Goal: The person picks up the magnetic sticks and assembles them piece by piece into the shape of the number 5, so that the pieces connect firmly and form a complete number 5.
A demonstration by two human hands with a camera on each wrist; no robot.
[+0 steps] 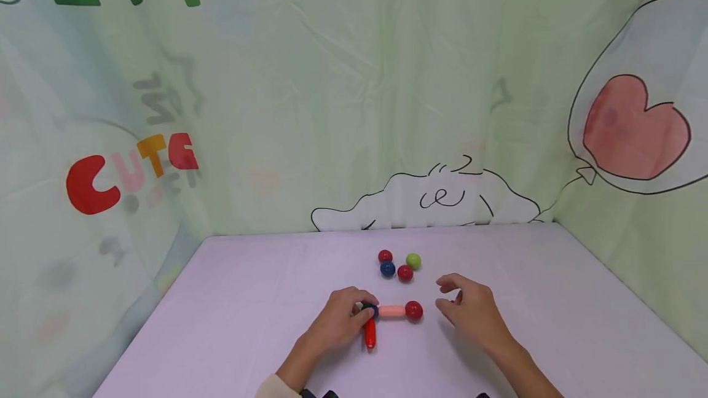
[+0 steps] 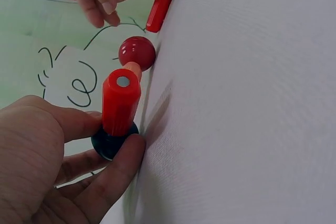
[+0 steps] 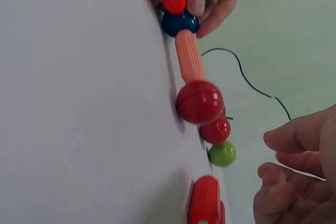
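My left hand pinches a dark blue ball between thumb and fingers, low over the table. From that ball a red ribbed rod points toward me, with a grey disc in its end in the left wrist view. A pink rod runs rightward from the ball to a larger red ball. My right hand hovers to the right of this joined piece, fingers loosely bent and holding nothing. Close to it, a loose red rod lies on the table, mostly hidden by the hand in the head view.
Behind the joined piece, loose balls sit grouped on the white table: a red one, a blue one, another red one and a green one. A printed curtain hangs along the table's far edge.
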